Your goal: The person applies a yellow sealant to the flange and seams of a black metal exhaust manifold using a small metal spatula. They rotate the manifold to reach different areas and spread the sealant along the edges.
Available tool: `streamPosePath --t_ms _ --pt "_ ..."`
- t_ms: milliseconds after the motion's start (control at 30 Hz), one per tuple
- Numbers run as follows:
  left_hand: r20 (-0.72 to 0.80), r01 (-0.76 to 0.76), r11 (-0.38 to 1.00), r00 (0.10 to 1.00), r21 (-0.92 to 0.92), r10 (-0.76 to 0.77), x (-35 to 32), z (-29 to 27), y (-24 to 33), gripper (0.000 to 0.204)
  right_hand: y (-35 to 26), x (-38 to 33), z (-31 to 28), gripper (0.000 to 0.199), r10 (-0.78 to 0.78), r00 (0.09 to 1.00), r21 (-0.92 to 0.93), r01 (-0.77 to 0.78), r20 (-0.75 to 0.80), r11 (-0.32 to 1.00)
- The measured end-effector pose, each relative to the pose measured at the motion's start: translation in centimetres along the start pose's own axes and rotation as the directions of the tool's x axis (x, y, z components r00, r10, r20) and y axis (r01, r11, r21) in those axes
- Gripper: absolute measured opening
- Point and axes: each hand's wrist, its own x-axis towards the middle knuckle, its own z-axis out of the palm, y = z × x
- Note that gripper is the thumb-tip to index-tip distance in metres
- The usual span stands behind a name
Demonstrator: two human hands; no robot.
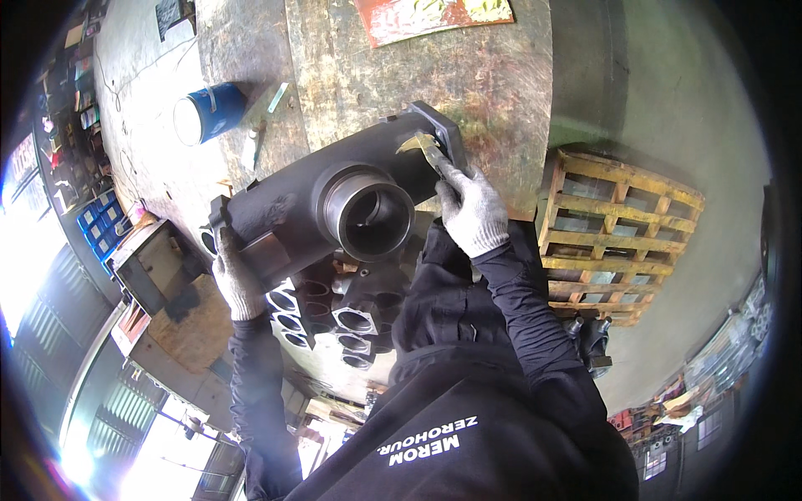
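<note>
At the near edge of the worktop [351,83], the left hand [236,280] grips one end of a black pipe housing [284,200]; the right hand [474,213] holds a tan-tipped tool [428,153] at the other. Beyond, by the left edge, stands a blue can [220,108].

Long matte-black cylindrical metal housing [288,192]: running slantwise, 8 to 2 o'clock. Round grey-rimmed metal port [368,212] opening from mid-body, on the 4 o'clock side. Black angular metal flange [446,134] capping the 2 o'clock end. Narrow yellowish flat tool [428,150] crossing just beside it, tip pointing toward 9.
</note>
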Motion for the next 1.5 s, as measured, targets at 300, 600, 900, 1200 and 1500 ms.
streamPosePath --t_ms 300,600,900,1200,1500 --pt "0.039 0.241 0.952 0.971 -0.189 -0.238 0.3 -0.4 -0.2 0.066 -2.5 -0.1 0.0 0.050 -0.017 0.990 -0.150 0.039 0.142 0.988" --pt "0.031 0.097 0.992 0.995 -0.076 -0.095 0.1 -0.1 0.3 0.059 -0.5 -1.7 -1.0 0.045 0.034 0.999 0.059 -0.033 -0.018 0.998" --pt "0.020 0.189 0.958 0.982 -0.213 -0.190 -0.4 0.3 1.2 0.065 1.3 -2.1 2.0 0.047 0.059 0.990 0.130 -0.042 -0.130 0.991" --pt "0.018 0.216 0.951 0.976 -0.220 -0.217 -0.4 0.4 1.3 0.066 -0.6 -2.4 2.2 0.050 -0.003 1.000 0.092 0.005 -0.016 0.996" --pt "0.049 0.123 0.966 0.992 -0.228 -0.115 -0.3 0.3 0.6 0.063 0.3 -2.0 -0.3 0.048 0.055 0.994 0.138 -0.042 -0.093 0.990"
